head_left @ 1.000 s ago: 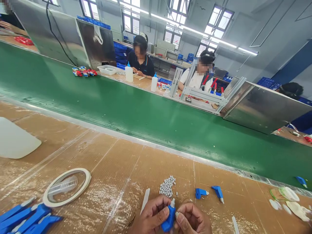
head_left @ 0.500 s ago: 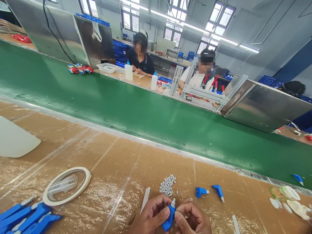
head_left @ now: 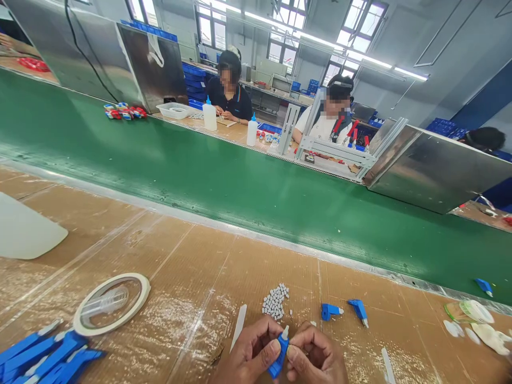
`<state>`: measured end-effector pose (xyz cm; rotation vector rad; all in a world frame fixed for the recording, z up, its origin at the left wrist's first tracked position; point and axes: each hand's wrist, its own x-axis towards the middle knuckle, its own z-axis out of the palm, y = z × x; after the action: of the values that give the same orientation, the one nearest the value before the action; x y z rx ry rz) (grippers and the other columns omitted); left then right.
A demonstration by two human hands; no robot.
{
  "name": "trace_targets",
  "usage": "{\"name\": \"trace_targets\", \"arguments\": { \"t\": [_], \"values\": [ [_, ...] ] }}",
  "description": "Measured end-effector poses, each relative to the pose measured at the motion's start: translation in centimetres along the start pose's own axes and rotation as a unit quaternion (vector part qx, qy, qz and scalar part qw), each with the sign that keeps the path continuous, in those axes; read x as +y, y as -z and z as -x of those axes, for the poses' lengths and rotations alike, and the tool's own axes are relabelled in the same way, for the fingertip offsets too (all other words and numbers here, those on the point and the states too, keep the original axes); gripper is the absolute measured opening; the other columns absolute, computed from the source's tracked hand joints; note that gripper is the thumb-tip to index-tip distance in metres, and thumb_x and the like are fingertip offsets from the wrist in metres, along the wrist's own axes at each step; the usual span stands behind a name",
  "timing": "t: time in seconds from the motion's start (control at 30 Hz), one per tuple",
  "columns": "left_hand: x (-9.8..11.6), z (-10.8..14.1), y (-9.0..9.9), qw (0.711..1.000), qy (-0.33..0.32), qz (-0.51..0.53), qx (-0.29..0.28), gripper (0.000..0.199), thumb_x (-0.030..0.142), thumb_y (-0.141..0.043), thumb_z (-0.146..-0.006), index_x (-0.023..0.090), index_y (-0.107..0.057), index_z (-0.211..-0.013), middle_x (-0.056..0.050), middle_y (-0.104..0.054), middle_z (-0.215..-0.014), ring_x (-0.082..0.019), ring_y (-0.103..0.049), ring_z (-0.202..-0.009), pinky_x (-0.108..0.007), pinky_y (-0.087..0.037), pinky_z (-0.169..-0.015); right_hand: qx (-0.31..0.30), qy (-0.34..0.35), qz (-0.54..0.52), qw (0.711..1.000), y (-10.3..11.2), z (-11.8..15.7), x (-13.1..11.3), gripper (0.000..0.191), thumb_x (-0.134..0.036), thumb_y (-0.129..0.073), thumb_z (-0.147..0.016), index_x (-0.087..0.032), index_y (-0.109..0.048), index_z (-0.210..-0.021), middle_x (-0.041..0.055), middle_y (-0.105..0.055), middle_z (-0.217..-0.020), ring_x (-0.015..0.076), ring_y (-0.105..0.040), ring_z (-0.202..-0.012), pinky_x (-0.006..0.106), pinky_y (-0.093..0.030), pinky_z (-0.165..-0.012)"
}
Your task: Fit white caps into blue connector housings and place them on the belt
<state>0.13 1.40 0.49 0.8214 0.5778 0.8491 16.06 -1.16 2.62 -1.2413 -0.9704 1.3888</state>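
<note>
Near the bottom centre, my left hand (head_left: 253, 352) grips a blue plastic piece (head_left: 279, 358) with a pale grey tip pointing up. My right hand (head_left: 316, 354) is closed at the right side of that piece, thumb and forefinger pinched against its edge; whatever small thing may lie between them is hidden. Just beyond my hands sits a pile of small grey bits (head_left: 275, 302). Two more blue pieces, one lying sideways (head_left: 331, 311) and one slanted (head_left: 358, 311), rest to the right of the pile.
Several blue pieces (head_left: 52, 354) lie at the lower left beside a tape roll (head_left: 112, 304). A jar (head_left: 468, 311) stands at right. Beyond the green belt (head_left: 224, 181), people work near white bottles (head_left: 209, 116). A white strip (head_left: 239, 326) lies beside my left hand.
The red, white and blue items on the belt and the blue piece at its far right have shifted left. My hands stay nearly in place, the held blue piece slightly turned.
</note>
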Motion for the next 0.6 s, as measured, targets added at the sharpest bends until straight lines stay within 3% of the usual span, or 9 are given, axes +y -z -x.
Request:
{"name": "trace_targets", "arguments": {
  "t": [0.2,0.4,0.6],
  "values": [
    [-0.8,-0.2,0.0,0.999,0.003,0.043,-0.017,0.046,0.061,-0.070,-0.077,0.016,-0.062,-0.083,-0.002,-0.062,-0.065,-0.011,-0.052,-0.050,-0.024,-0.044,-0.051,-0.060,-0.103,-0.127,0.985,0.7,-1.0,0.8,0.044,-0.043,-0.096,-0.054,-0.015,-0.066,-0.070,-0.0040,-0.066,-0.046,0.0047,-0.055,-0.033,0.010,-0.043,-0.034],
    [0.0,0.3,-0.1,0.999,-0.026,-0.018,-0.022,0.047,0.063,-0.065,-0.080,0.016,-0.062,-0.084,-0.006,-0.064,-0.070,-0.014,-0.053,-0.060,-0.025,-0.040,-0.056,-0.073,-0.136,-0.153,0.976,0.5,-0.8,0.7,0.044,-0.039,-0.097,-0.055,-0.015,-0.063,-0.069,-0.0058,-0.064,-0.042,0.0005,-0.049,-0.028,0.005,-0.037,-0.031],
    [0.7,0.7,-0.7,0.999,-0.039,-0.006,-0.005,0.046,0.061,-0.067,-0.080,0.016,-0.060,-0.082,-0.006,-0.065,-0.070,-0.013,-0.051,-0.060,-0.025,-0.036,-0.056,-0.089,-0.125,-0.191,0.969,1.3,-0.8,3.1,0.044,-0.038,-0.096,-0.058,-0.017,-0.060,-0.073,-0.0071,-0.063,-0.044,0.0021,-0.050,-0.028,0.006,-0.035,-0.028]
  ]
}}
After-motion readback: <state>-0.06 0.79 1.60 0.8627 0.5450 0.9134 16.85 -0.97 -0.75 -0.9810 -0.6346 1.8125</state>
